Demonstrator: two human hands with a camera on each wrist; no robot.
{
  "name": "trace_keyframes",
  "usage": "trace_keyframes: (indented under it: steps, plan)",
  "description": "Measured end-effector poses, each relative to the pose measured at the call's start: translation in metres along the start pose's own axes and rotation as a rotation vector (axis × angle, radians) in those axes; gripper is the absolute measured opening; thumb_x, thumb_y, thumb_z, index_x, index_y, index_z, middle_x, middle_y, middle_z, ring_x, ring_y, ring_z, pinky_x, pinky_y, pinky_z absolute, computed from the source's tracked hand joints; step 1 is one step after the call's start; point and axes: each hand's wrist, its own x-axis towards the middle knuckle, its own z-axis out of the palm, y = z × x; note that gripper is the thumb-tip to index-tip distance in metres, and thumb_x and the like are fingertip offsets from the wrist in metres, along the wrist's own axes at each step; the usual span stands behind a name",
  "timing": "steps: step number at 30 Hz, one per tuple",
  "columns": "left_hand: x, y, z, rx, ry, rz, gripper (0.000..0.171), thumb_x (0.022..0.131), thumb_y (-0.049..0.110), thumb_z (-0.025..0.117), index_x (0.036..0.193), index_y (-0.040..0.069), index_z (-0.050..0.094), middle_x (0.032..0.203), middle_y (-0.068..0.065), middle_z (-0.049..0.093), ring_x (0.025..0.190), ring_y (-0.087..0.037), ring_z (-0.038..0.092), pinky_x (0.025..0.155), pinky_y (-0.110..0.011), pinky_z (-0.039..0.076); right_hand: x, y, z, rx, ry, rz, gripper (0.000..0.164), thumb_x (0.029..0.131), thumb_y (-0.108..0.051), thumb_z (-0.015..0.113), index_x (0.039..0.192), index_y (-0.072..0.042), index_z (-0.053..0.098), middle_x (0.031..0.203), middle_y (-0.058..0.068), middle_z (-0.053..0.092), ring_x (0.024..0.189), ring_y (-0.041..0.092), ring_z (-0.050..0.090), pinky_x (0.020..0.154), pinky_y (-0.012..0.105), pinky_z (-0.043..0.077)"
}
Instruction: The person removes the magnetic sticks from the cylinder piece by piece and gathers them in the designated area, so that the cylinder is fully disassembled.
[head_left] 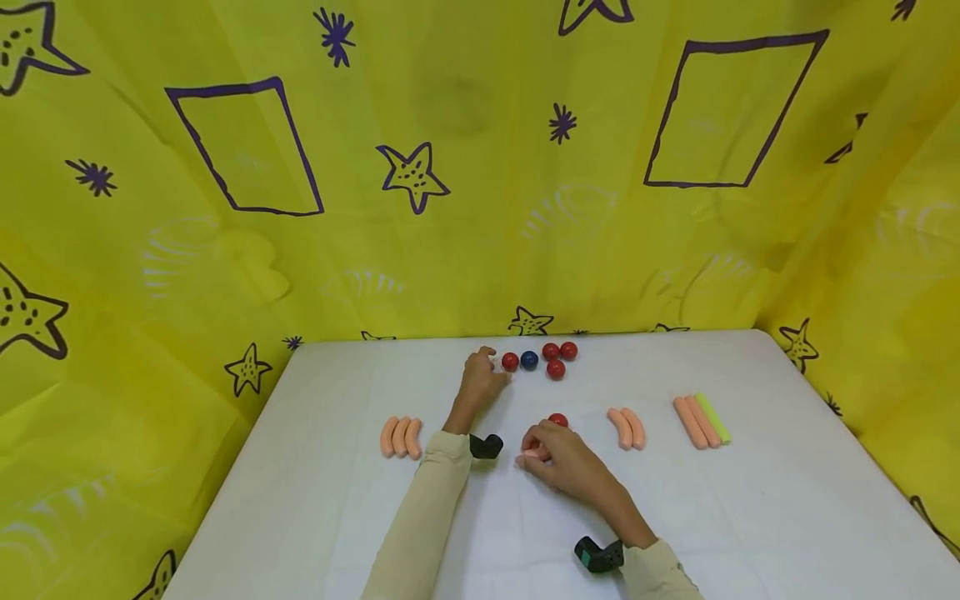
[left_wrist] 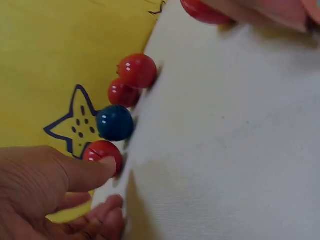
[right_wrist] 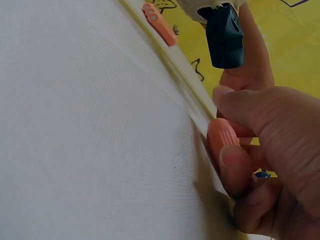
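Note:
My left hand (head_left: 480,383) is at the far side of the white table, its thumb in front of a red ball (left_wrist: 95,150) in the left wrist view. Thumb and fingers stand apart there. A dark blue ball (head_left: 529,360) lies right beside that red one, and several more red balls (head_left: 556,369) are just to its right. Nearer, my right hand (head_left: 566,462) pinches a peach-coloured toy sausage (right_wrist: 220,135) between thumb and fingers, low over the table; ridges show on its side. Another red ball (head_left: 557,419) lies just beyond the right hand, partly covered by it.
Three curved peach sausages (head_left: 401,437) lie together on the left of the table (head_left: 300,517). Two curved ones (head_left: 626,428) lie right of my right hand. Further right, two straight peach sausages (head_left: 697,423) lie beside a light green stick (head_left: 712,418). A yellow patterned cloth (head_left: 480,250) hangs behind.

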Motion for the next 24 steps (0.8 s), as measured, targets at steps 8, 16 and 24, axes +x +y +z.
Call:
trace_keyframes:
  steps: [8, 16, 24]
  plan:
    - [-0.026, 0.000, -0.022, 0.076, -0.085, -0.053, 0.029, 0.090, 0.024, 0.068, 0.103, -0.001, 0.061, 0.098, -0.016, 0.066, 0.087, -0.026, 0.061, 0.076, -0.037, 0.051, 0.003, -0.005, -0.006, -0.078, 0.289, 0.021, 0.021, 0.085, -0.031, 0.076, 0.084, -0.019, 0.059, 0.078, -0.010, 0.054, 0.067, 0.005, 0.049, 0.061, 0.021, 0.044]
    - [-0.056, -0.008, -0.038, 0.157, -0.279, 0.017, 0.025, 0.093, 0.031, 0.064, 0.090, 0.006, 0.063, 0.069, -0.002, 0.056, 0.064, -0.014, 0.049, 0.056, -0.024, 0.037, 0.001, 0.004, -0.015, -0.094, 0.295, 0.321, 0.046, 0.086, -0.044, 0.072, 0.107, -0.008, 0.053, 0.074, 0.003, 0.054, 0.058, 0.013, 0.047, 0.051, 0.024, 0.038]
    - [-0.079, -0.018, -0.048, 0.134, -0.418, 0.098, 0.024, 0.095, 0.031, 0.063, 0.091, 0.007, 0.062, 0.067, -0.004, 0.061, 0.057, -0.012, 0.046, 0.053, -0.023, 0.037, 0.000, 0.011, -0.013, -0.138, 0.191, 0.424, 0.060, 0.087, -0.048, 0.068, 0.124, -0.005, 0.049, 0.067, 0.001, 0.055, 0.051, 0.012, 0.047, 0.044, 0.026, 0.035]
